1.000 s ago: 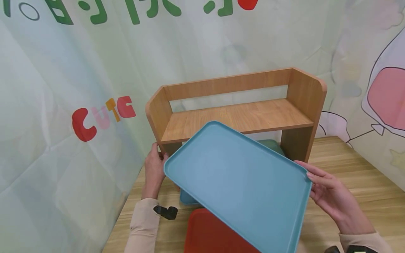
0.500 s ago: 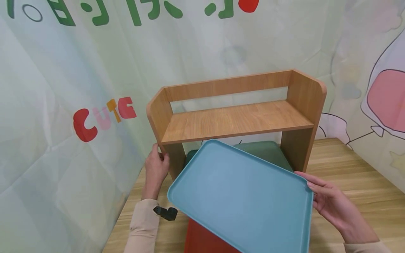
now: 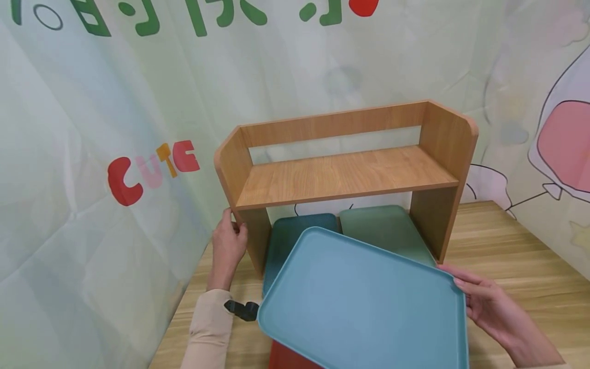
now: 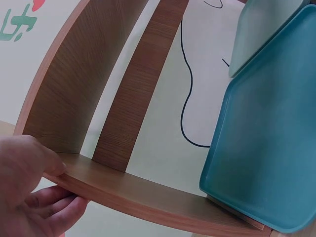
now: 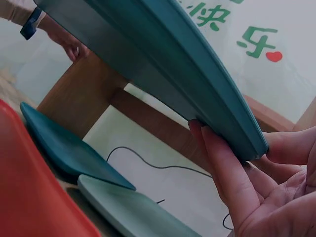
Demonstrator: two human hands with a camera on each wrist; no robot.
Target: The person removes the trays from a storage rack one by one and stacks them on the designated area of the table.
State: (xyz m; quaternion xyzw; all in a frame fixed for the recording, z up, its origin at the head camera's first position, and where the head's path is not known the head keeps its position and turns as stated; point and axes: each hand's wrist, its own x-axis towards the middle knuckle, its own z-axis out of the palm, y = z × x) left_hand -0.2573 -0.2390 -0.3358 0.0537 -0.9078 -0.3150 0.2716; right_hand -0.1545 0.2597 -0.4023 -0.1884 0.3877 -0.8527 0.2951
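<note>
A light blue tray (image 3: 369, 302) is held up, tilted, in front of the wooden desk shelf (image 3: 350, 174). My right hand (image 3: 500, 307) pinches its right corner, thumb on one face and fingers under the other, as the right wrist view shows. My left hand (image 3: 228, 248) grips the edge of the shelf's left side panel (image 4: 123, 187), thumb inside and fingers outside. Beneath the shelf board lie a dark teal tray (image 3: 299, 225) and a pale green tray (image 3: 382, 225), side by side. Below the held tray, part of a red tray (image 3: 288, 356) shows; the rest is hidden.
The shelf stands on a wood-grain table (image 3: 521, 256). A printed cloth backdrop (image 3: 138, 92) hangs close behind it and along the left side. The shelf's right side panel (image 3: 433, 220) rises near the held tray's right corner.
My right hand has lowered the light blue tray toward me and slightly right, uncovering the teal and green trays under the shelf. My left hand has stayed on the side panel.
</note>
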